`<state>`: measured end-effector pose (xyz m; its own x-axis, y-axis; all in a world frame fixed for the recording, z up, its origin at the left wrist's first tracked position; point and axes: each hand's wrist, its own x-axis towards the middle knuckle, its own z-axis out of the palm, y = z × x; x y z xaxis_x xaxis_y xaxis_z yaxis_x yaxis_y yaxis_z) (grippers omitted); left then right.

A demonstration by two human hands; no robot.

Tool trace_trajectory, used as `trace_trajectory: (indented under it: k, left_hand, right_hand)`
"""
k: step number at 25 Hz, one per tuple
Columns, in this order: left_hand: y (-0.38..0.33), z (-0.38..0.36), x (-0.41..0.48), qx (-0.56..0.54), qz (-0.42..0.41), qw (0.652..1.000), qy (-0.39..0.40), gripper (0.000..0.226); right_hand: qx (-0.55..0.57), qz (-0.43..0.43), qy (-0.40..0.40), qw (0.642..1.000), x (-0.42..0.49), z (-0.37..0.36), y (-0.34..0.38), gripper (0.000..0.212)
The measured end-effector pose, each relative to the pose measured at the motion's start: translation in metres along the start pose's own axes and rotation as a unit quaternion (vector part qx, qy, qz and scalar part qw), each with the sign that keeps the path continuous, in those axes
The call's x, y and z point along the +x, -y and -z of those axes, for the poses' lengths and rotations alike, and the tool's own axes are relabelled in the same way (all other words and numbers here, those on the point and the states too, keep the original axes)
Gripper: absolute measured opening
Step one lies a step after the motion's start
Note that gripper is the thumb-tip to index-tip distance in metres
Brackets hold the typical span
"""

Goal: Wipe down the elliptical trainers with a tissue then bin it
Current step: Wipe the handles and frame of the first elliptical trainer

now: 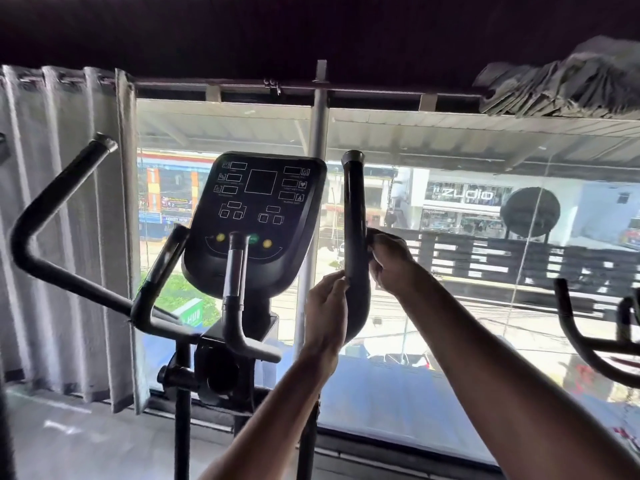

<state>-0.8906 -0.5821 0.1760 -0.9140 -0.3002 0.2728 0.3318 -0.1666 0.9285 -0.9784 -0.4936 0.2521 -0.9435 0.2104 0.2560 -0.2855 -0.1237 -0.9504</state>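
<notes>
The window [450, 393] fills most of your view, its glare washing out the street beyond, and a pale pleated curtain [62, 237] hangs down its left side, cut off by the frame edge. A second curtain [568, 81] is bunched up on the rail at top right, only partly in view. In front of the glass, centre left, stands the elliptical trainer [214, 372]. Its lower frame and pedals drop out of the bottom of the picture, so you see only the mast, the bars and the dark console [256, 216], whose printed labels are too small to read. The long left handle [52, 202] bends away to the left. A short fixed grip [235, 271] rises in front of the console and covers part of its lower buttons. The right handle [353, 209] stands nearly upright just right of the console, and both of your hands are on its lower part. Your right hand [391, 261] is wrapped round it from the right, fingers curled behind the bar and partly hidden by it. Your left hand [325, 306] sits lower, on the handle's left edge, back toward you, fingers bent close together with their tips against the bar. Whether they pinch anything you cannot tell. The tissue cannot be made out in either hand, since both palms face away from you. At the far right, curved bars of a neighbouring machine [581, 341] are cut off by the frame.
</notes>
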Motion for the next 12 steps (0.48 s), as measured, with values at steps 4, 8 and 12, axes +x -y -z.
trace_trajectory:
  k: [4, 8, 12]
  left_hand:
    - [-0.001, -0.002, -0.001, 0.012, -0.014, 1.000, -0.006, 0.029]
    - [-0.001, -0.003, 0.002, 0.024, -0.014, 0.999, -0.022, 0.029]
    - [0.000, -0.003, 0.003, 0.025, -0.013, 0.999, -0.025, 0.026]
  right_hand:
    - [0.009, 0.108, 0.039, 0.993, 0.001, 0.007, -0.006, 0.038]
    - [-0.243, 0.457, -0.078, 0.852, -0.014, 0.022, -0.021, 0.015]
    - [-0.297, 0.565, -0.020, 0.769, -0.015, 0.027, -0.009, 0.023]
